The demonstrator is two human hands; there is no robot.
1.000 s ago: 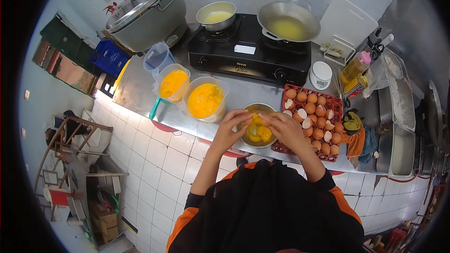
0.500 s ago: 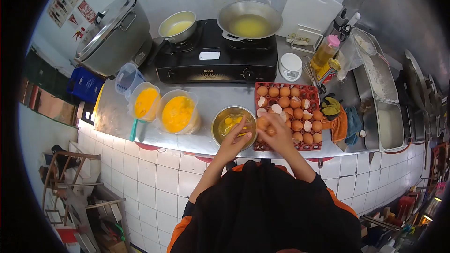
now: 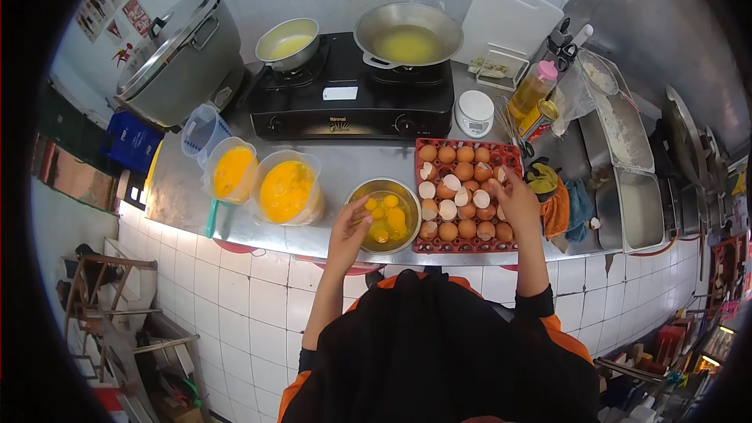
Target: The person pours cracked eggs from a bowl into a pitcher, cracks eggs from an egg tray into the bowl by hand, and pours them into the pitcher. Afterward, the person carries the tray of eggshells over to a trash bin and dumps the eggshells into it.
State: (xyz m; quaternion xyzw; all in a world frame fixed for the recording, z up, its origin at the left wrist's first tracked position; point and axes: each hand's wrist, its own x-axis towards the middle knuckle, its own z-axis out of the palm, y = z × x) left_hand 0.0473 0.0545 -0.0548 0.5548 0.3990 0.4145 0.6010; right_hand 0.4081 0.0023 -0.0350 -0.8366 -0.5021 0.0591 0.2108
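A steel bowl [image 3: 348,211] on the counter holds several yolks in clear egg white. My left hand [image 3: 350,233] is at the bowl's left rim, fingers apart and holding nothing. To the right, a red tray [image 3: 470,247] carries brown eggs [image 3: 448,231] and several broken shells [image 3: 447,209]. My right hand [image 3: 518,202] is over the tray's right side, thumb and fingertips apart around a shell or egg; whether they touch it is too small to tell. Left of the bowl, two clear jugs [image 3: 289,188] [image 3: 233,175] contain yellow-orange egg.
A black two-burner stove [image 3: 352,102] bears a small pan [image 3: 287,43] and a wok [image 3: 408,34]. Right of it are a white scale [image 3: 475,113], an oil bottle [image 3: 534,86] and cloths [image 3: 556,207]. A large pot [image 3: 182,63] and an empty jug [image 3: 205,133] stand left.
My right hand has moved from beside the bowl to the tray's right side. My left hand has shifted to the bowl's left rim. The view has swung rightward since the earliest frame.
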